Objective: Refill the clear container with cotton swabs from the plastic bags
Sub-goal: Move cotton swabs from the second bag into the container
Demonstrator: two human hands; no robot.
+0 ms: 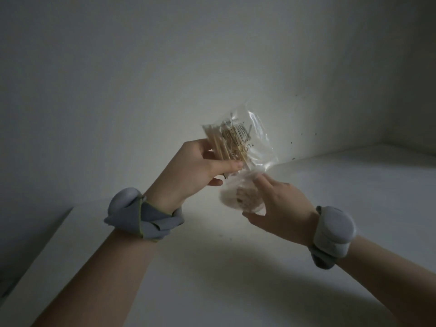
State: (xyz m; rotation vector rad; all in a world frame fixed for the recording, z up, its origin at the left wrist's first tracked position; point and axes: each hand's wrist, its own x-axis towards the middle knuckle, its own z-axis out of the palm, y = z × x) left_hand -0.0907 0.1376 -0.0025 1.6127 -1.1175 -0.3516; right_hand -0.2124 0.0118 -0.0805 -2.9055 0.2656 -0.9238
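Observation:
My left hand [200, 168] holds up a clear plastic bag [250, 138] of wooden-stemmed cotton swabs [218, 142], thumb and fingers pinching it near its lower end. The bag tilts with its mouth down over a small round clear container [240, 199], where swab tips show inside. My right hand [280, 206] is wrapped around that container from the right, thumb below and fingers along its rim, touching the bag's lower edge. Hands and bag hide part of the container.
A white tabletop [236, 267] lies under the hands; its left edge [47, 234] drops off at the left. White walls [141, 90] rise behind and at the right, meeting in a corner. Both wrists wear grey bands. The light is dim.

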